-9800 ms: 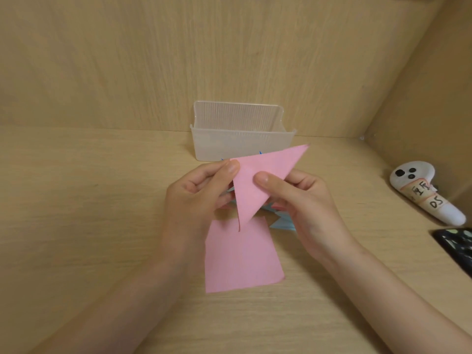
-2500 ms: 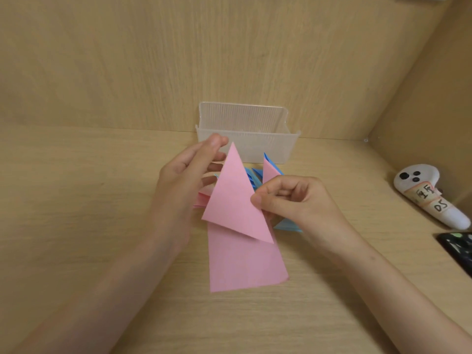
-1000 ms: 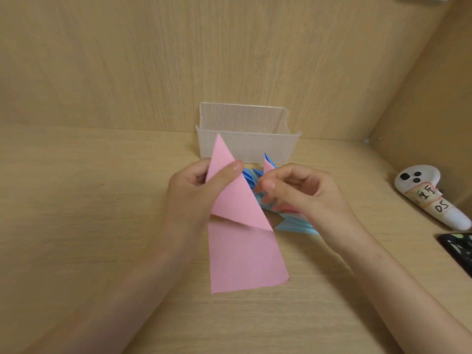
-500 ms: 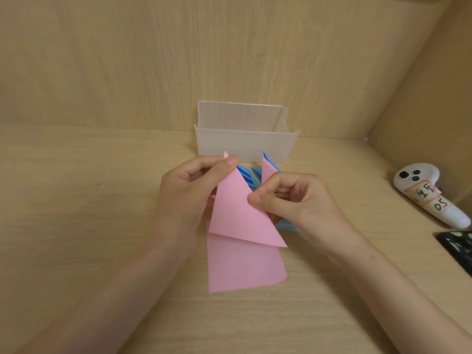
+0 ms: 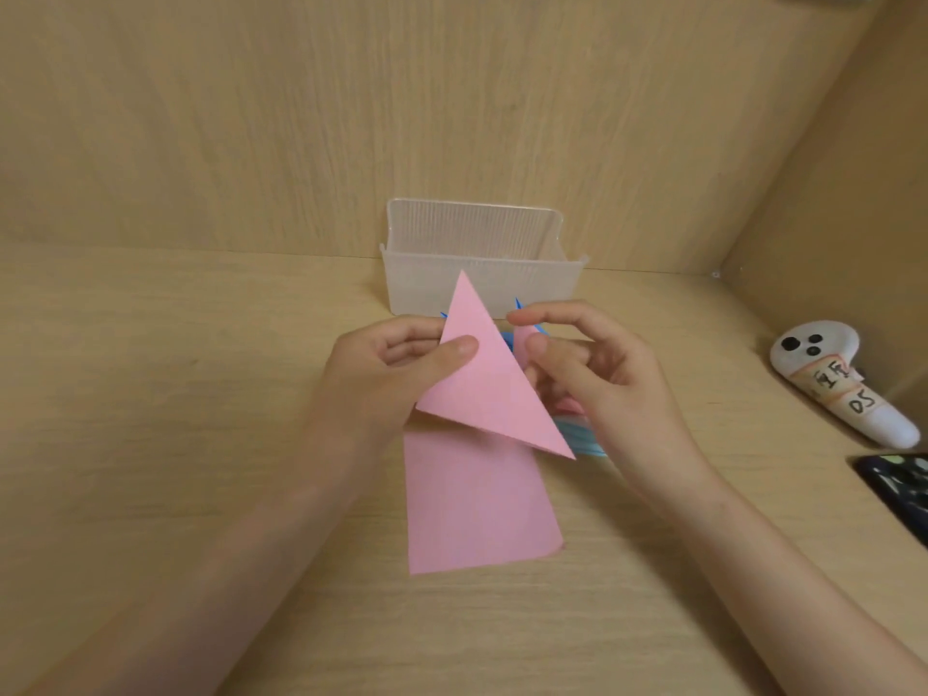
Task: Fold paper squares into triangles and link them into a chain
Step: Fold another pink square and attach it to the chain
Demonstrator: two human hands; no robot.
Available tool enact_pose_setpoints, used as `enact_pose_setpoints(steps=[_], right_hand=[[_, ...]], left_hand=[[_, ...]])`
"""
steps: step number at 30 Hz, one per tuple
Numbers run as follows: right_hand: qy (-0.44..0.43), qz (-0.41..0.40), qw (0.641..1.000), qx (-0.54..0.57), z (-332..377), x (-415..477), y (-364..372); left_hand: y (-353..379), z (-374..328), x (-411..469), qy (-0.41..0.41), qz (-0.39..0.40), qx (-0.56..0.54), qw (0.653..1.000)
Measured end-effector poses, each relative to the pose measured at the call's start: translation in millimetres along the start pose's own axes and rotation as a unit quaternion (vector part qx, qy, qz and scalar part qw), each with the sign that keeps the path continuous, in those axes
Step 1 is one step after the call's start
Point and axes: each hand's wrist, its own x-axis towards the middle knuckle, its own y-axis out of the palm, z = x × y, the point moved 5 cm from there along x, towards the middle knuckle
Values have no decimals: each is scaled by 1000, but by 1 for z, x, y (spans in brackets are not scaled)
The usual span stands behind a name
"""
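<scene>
My left hand (image 5: 386, 374) pinches a pink folded paper triangle (image 5: 487, 384) by its left side, thumb on top, apex pointing up. My right hand (image 5: 602, 379) is just right of the triangle with fingers loosely curled above a chain of blue and pink folded triangles (image 5: 577, 429), which lies mostly hidden behind the hands; whether it grips the chain I cannot tell. A flat pink paper sheet (image 5: 477, 509) lies on the wooden surface below the triangle.
A clear ribbed plastic box (image 5: 482, 263) stands at the back against the wooden wall. At the right lie a white controller with a label (image 5: 843, 379) and a dark patterned object (image 5: 899, 484) at the edge. A side wall rises on the right.
My right hand has let go of the pink triangle's right edge and its fingers have opened up. The triangle now hangs from my left hand alone, raised slightly.
</scene>
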Motion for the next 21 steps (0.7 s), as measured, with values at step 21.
enact_pose_setpoints(steps=[21], right_hand=[[-6,-10,999,-44,0,2,-3]], left_hand=[[13,1,-1,36,41,12,998]])
